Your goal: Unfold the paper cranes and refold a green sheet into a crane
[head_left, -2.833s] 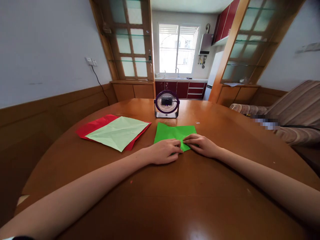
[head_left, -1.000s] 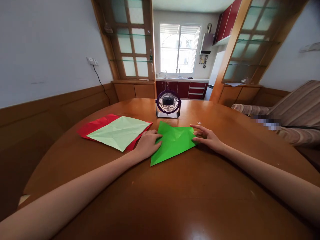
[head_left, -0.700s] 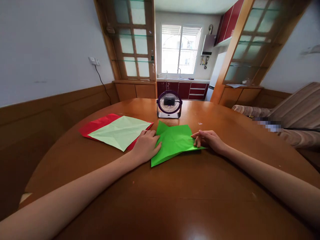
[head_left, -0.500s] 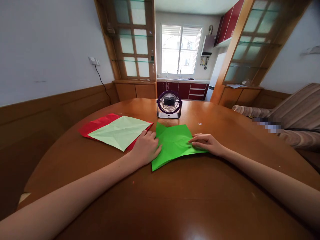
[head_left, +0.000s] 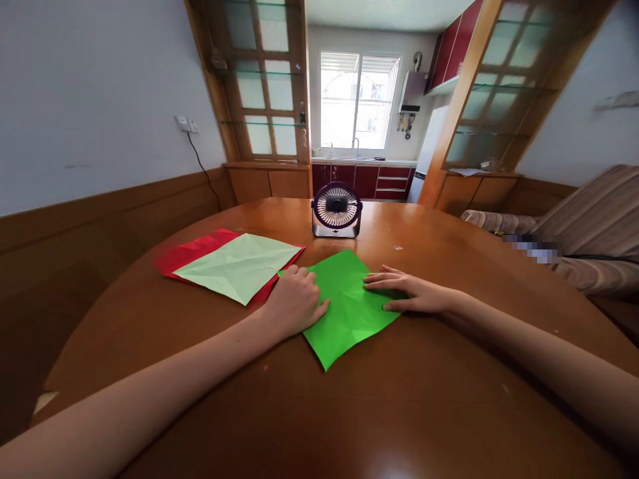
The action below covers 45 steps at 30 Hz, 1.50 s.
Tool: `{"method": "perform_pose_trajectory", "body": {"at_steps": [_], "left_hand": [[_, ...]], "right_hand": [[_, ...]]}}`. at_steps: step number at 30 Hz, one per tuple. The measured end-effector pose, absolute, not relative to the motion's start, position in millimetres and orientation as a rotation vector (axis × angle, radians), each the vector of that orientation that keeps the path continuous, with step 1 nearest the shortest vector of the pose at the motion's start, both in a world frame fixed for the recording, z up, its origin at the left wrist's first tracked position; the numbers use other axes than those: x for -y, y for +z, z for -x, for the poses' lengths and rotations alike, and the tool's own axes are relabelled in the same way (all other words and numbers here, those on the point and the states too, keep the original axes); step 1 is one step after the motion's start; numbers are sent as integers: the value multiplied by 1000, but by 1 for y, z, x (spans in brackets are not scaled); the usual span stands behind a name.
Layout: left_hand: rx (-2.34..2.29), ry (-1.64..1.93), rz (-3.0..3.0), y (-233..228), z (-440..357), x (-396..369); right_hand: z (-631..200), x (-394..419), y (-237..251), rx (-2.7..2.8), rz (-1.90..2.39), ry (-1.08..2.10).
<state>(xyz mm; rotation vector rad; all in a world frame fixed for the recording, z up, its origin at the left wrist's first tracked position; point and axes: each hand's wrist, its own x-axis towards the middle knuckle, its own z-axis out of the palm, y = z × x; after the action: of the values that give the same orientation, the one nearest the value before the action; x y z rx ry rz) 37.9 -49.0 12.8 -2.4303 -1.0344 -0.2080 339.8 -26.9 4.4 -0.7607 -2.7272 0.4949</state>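
Left grip [head_left: 295, 299] half-curled, right [head_left: 410, 293] spread, touching green paper [head_left: 349, 303].

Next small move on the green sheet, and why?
Probably smooth the green paper with the right hand while the left hand steadies it: creases cross its surface, and the hands rest at opposite sides of it.

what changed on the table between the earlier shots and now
The green paper has turned counterclockwise, one corner now pointing toward the person. The left hand moved left, to its left side. The right hand remains at its right. Fan, red paper and pale paper stayed put.
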Motion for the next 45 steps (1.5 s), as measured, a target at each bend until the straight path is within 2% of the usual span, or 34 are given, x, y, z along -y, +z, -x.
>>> {"method": "perform_pose_trajectory", "body": {"at_steps": [5, 9, 13, 16, 24, 29, 36, 40, 45], "left_hand": [[953, -342, 2606, 2, -33, 37], [1126, -287, 2708, -4, -29, 32], [1295, -156, 2575, 2, -34, 43], [1350, -67, 2476, 8, -39, 52], [1334, -4, 2475, 19, -46, 66], [1214, 0, 2693, 29, -45, 76], [1101, -276, 2817, 21, -25, 35], [1060, -112, 2889, 4, -19, 19], [1107, -103, 2675, -1, -33, 41]], "right_hand": [[-337, 20, 9, 2798, 751, 480], [-335, 11, 10, 2795, 875, 205], [-330, 6, 11, 2672, 1060, -98], [-320, 11, 11, 2633, 1102, -212], [-294, 16, -5, 2668, 1135, -46], [-306, -10, 1, 2765, 1057, 330], [-312, -30, 12, 2844, 788, 614], [-309, -31, 12, 2839, 851, 541], [-307, -12, 17, 2695, 1202, 190]]}}
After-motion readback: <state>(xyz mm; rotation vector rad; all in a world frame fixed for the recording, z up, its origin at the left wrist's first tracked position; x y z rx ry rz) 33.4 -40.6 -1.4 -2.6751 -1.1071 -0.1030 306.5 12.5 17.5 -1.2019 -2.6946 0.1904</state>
